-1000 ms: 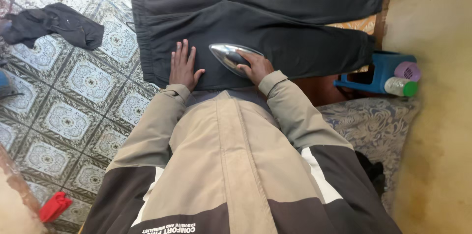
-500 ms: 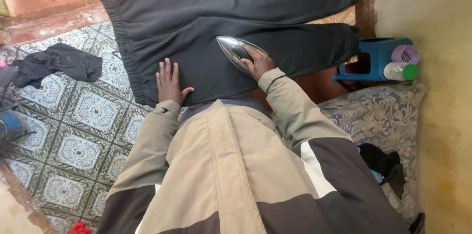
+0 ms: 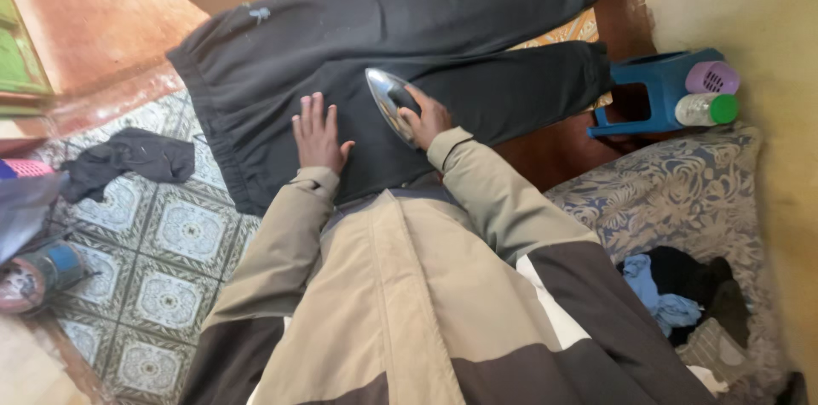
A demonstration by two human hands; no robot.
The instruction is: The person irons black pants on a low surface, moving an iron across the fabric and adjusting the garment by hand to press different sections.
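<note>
The black pants [image 3: 400,47] lie spread flat on the desk, with both legs stretched out to the side. The right hand [image 3: 423,118] has its fingers wrapped tight around the handle of a shiny iron [image 3: 388,101], which sits on the upper part of the near leg. The left hand [image 3: 318,134] lies flat with fingers open, pressing the cloth just beside the iron. The cloth near the waist looks smooth. I think the long legs are left to iron.
</note>
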